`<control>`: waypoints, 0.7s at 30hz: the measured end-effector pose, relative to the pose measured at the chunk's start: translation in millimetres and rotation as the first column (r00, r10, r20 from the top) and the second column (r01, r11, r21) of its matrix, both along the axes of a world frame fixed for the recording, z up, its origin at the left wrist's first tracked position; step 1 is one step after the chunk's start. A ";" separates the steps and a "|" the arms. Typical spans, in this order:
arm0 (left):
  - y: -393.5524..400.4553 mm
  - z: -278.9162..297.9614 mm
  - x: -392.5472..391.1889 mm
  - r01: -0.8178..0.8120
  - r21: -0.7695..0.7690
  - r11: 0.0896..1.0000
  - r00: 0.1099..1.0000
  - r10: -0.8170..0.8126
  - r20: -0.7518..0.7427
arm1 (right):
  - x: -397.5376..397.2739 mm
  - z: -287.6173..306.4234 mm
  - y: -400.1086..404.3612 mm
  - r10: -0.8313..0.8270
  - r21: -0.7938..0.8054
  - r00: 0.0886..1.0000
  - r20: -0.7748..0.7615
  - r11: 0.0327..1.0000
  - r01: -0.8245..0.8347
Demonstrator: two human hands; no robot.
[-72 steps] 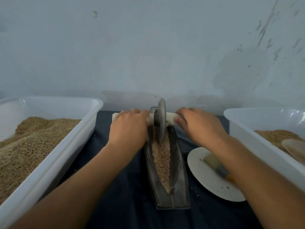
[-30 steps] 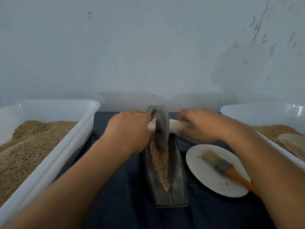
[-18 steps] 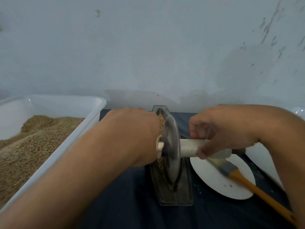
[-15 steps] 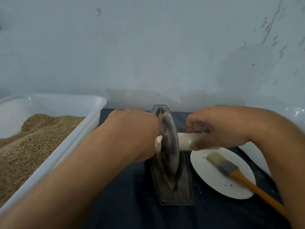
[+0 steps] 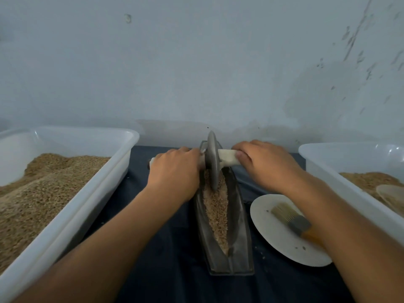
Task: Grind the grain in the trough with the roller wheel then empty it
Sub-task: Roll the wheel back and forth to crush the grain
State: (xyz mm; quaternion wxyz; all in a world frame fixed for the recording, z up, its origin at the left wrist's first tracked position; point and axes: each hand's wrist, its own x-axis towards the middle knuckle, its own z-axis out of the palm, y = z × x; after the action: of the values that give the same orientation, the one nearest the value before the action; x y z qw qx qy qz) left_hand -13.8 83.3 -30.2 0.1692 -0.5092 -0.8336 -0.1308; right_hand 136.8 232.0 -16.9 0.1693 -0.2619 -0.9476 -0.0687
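Both sets of fingers curl round the handle [image 5: 227, 158], the left hand [image 5: 175, 171] on one side of the wheel [image 5: 212, 160], the right hand [image 5: 265, 164] on the other. Half a second ago the wheel sat nearer the trough's [image 5: 238, 226] middle; now it stands at its far end, so another stroke is done. Grain [image 5: 215, 206] lies behind the wheel, seemingly coarse: grinding goes on, emptying not begun. Right of the trough a brush [image 5: 290, 219] rests on a plate [image 5: 273, 235].

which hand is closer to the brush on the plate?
Right. The right hand grips the roller handle just beyond the plate that holds the brush. The left hand is across the trough, farther off.
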 end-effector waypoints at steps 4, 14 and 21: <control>-11.7 19.9 14.2 -0.014 -0.154 0.988 1.000 0.011 -0.015 | 16.3 27.1 -11.9 0.046 -0.225 0.978 0.204 0.974 0.001; -57.1 68.1 57.0 0.040 -0.368 0.929 0.989 -0.088 -0.115 | 46.1 71.7 -57.8 0.102 -0.315 0.889 0.447 0.948 0.050; -33.9 44.7 31.6 0.008 -0.371 0.928 0.999 -0.021 -0.031 | 29.8 47.9 -28.3 0.117 -0.354 0.948 0.297 0.935 -0.004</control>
State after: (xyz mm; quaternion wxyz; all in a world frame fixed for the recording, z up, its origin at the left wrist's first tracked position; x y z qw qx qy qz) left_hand 17.8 49.4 14.4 0.0832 -0.5402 -0.8366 0.0367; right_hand 166.6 203.7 31.0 -0.0303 -0.2437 -0.9672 0.0647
